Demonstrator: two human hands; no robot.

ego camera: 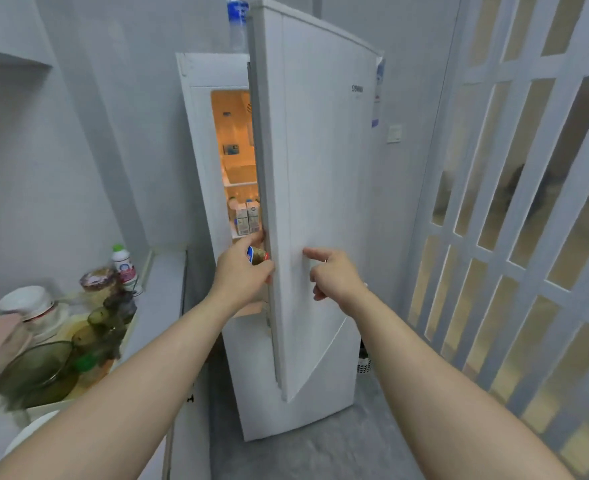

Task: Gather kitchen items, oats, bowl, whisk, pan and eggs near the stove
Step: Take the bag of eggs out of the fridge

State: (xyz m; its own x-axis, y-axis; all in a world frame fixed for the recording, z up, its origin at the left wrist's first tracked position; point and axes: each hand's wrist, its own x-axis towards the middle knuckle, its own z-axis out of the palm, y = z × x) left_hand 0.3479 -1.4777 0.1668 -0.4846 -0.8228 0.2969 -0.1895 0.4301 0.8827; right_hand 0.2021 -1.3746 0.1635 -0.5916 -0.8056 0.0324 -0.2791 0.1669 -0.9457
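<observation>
Your left hand [242,271] grips the edge of the fridge door [324,202]. Your right hand [336,275], at its 3 o'clock, is loose and holds nothing. No eggs show inside. They're fragile, so cradle them from below.

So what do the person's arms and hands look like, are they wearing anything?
Nothing much! The left arm and right arm are bare all the way along, with no sleeves showing. The left hand and right hand have no gloves, and no watch or bracelet shows.

fridge [320,202] white | interior [232,133] orange-lit | wall [61,150] grey | bottle cap [117,248] green
</observation>
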